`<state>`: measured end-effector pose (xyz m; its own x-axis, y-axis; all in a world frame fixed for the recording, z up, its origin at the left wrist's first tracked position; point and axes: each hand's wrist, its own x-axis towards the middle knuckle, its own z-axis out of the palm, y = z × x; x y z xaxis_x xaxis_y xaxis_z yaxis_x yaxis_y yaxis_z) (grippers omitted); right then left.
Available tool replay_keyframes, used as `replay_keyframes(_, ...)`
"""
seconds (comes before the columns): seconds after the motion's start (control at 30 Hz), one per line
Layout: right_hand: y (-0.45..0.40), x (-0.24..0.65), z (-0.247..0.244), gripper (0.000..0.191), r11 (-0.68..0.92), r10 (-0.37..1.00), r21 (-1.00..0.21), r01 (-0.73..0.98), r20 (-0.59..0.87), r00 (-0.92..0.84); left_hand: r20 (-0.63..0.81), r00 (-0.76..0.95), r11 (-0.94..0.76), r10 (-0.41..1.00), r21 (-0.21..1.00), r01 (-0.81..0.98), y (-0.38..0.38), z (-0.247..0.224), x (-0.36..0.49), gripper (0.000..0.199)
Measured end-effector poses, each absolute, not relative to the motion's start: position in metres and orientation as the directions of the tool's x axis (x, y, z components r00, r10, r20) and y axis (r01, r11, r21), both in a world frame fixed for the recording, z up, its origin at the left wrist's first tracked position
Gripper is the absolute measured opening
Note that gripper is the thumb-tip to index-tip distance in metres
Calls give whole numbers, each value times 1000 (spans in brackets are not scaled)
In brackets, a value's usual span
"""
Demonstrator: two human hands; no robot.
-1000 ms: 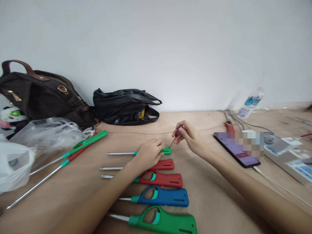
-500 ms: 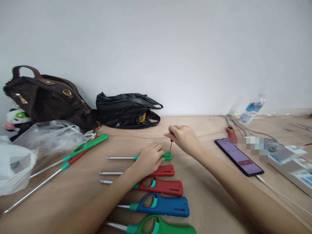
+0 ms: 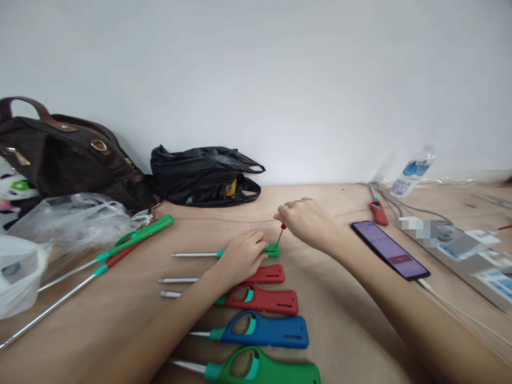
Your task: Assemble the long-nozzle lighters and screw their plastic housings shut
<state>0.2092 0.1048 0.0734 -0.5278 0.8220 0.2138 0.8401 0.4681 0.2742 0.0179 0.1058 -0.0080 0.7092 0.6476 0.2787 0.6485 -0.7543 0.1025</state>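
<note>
My right hand [image 3: 306, 221] is closed round the red handle of a small screwdriver [image 3: 280, 235]. Its thin shaft slants down to the slotted end of a green gas lighter [image 3: 273, 249], the farthest in a row. My left hand [image 3: 242, 257] is wrapped over that lighter's middle and pins it to the table; the trigger is hidden beneath the fingers. Nearer to me lie a red lighter [image 3: 272, 274] partly under my left hand, another red lighter [image 3: 280, 300], a blue lighter [image 3: 280, 329] and a large green lighter [image 3: 284, 372].
Leftward, a green lighter [image 3: 156, 228] overlaps a red one beside plastic bags [image 3: 80, 216]. Behind are a dark backpack [image 3: 80, 160] and a black bag [image 3: 200, 178]. On the right are a phone [image 3: 388, 248], a power strip [image 3: 464, 261], a red lighter [image 3: 379, 213] and a bottle [image 3: 414, 170].
The screwdriver's handle has tilted a little to the right, and more of it shows below my right hand. My left hand keeps its hold. The whole view has shifted slightly.
</note>
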Motion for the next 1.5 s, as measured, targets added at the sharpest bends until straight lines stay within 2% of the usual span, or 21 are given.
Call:
replay_keyframes(0.17,103,213,73,19,476,819,261,840,216,-532,253,712,-748,655,86,658,105,-7,18,3)
replay_keyframes(0.27,107,214,71,22,442,838,266,857,219,-500,259,713,-751,652,88,655,105,-7,18,2)
replay_keyframes(0.37,110,214,68,24,483,806,259,836,241,-541,265,713,-752,650,88,653,105,-8,18,2)
replay_keyframes(0.47,109,216,69,18,569,772,139,811,249,-585,261,711,-749,653,85,657,105,-7,18,3)
replay_keyframes(0.57,106,218,73,16,587,788,23,810,217,-577,256,715,-751,651,84,654,105,-7,18,3)
replay_keyframes(0.67,106,215,75,15,530,817,115,841,196,-542,268,714,-754,647,84,651,105,-7,18,2)
replay_keyframes(0.77,107,210,73,25,485,823,234,843,204,-530,274,709,-751,650,86,655,105,-8,18,2)
replay_keyframes(1.0,93,207,75,16,594,773,149,791,165,-612,252,701,-737,667,87,670,106,-6,18,7)
replay_keyframes(1.1,95,203,73,14,547,797,188,816,180,-576,249,704,-740,665,98,665,106,-6,18,5)
replay_keyframes(1.2,100,200,69,19,475,820,248,844,224,-527,261,705,-746,659,110,657,106,-7,18,3)
replay_keyframes(1.3,102,201,69,23,472,805,268,840,256,-535,262,705,-746,659,113,656,106,-7,17,2)
replay_keyframes(1.5,101,212,72,12,558,781,167,813,225,-582,259,700,-741,666,126,659,106,-7,18,5)
